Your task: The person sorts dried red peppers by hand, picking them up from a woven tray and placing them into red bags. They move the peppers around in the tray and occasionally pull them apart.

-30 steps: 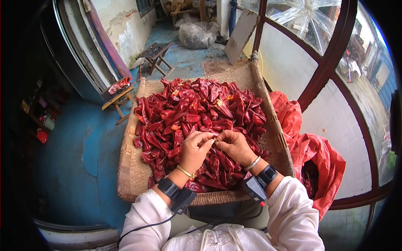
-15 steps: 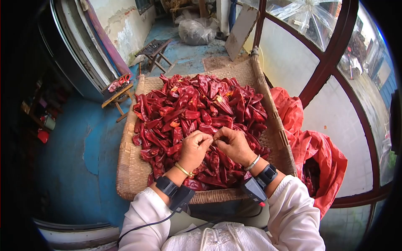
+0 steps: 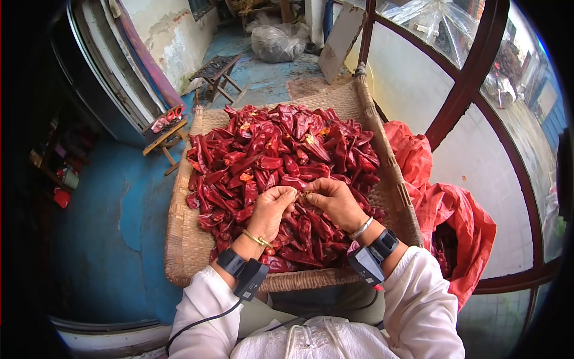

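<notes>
A woven basket tray (image 3: 179,239) rests on my lap, heaped with dried red chili peppers (image 3: 281,149). My left hand (image 3: 270,210) and my right hand (image 3: 335,202) meet over the near part of the heap, fingertips pinched together on one small chili piece (image 3: 301,196) between them. Both wrists wear black strapped devices and bangles; a cable runs from the left one.
A red plastic bag (image 3: 448,221) with more peppers lies to the right of the tray, against a curved red-framed window (image 3: 460,102). Small wooden stools (image 3: 218,72) and a clear plastic sack (image 3: 278,42) stand on the blue floor beyond. A dark doorway is at left.
The tray and hands sit slightly higher in view as my head tilts. My fingers have kept working the same small piece; my left hand has turned a little palm-up.
</notes>
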The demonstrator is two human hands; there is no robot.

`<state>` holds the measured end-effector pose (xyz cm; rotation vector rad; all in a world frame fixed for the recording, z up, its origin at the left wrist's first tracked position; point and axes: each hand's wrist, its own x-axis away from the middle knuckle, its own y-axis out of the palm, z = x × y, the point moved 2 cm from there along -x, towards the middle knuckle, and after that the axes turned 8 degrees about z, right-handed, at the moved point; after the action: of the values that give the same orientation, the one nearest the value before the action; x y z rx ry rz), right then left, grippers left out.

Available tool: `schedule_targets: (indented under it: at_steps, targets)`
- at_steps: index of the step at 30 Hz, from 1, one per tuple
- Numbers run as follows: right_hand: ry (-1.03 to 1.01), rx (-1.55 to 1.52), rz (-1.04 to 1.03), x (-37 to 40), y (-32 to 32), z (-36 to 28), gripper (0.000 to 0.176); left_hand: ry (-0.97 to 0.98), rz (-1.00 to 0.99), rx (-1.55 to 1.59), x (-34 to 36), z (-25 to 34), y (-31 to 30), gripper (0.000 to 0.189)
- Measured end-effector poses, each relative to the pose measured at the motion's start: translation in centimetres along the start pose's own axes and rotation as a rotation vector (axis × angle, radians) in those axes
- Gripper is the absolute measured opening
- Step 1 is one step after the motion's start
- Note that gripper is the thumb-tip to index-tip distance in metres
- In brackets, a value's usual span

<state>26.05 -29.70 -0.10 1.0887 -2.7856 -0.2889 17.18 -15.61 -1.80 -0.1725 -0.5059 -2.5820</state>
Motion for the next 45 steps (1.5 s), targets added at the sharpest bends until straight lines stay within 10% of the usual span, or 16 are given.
schedule_targets:
  at_steps: [14,22,32,38,45]
  targets:
    - [-0.556,0.463,0.795,14.1,-14.2,-8.1,0.014,-0.006,-0.061,-0.265,0.9,-2.0,0.9,0.006]
    - [-0.043,1.621,1.244,24.5,-24.2,0.7,0.024,-0.008,-0.114,-0.328,1.1,-2.7,1.1,0.007]
    - [-0.517,1.34,0.693,12.6,-9.6,-8.7,0.019,-0.009,-0.087,-0.272,0.7,-2.4,0.6,0.009]
    - [-0.339,1.547,0.009,3.1,-0.9,-5.8,0.017,0.077,0.0,-0.226,0.2,0.1,-0.2,0.01]
    - [-0.368,1.449,0.087,-3.2,-0.2,0.1,0.017,0.437,0.205,0.781,-2.1,6.3,-9.2,0.021]
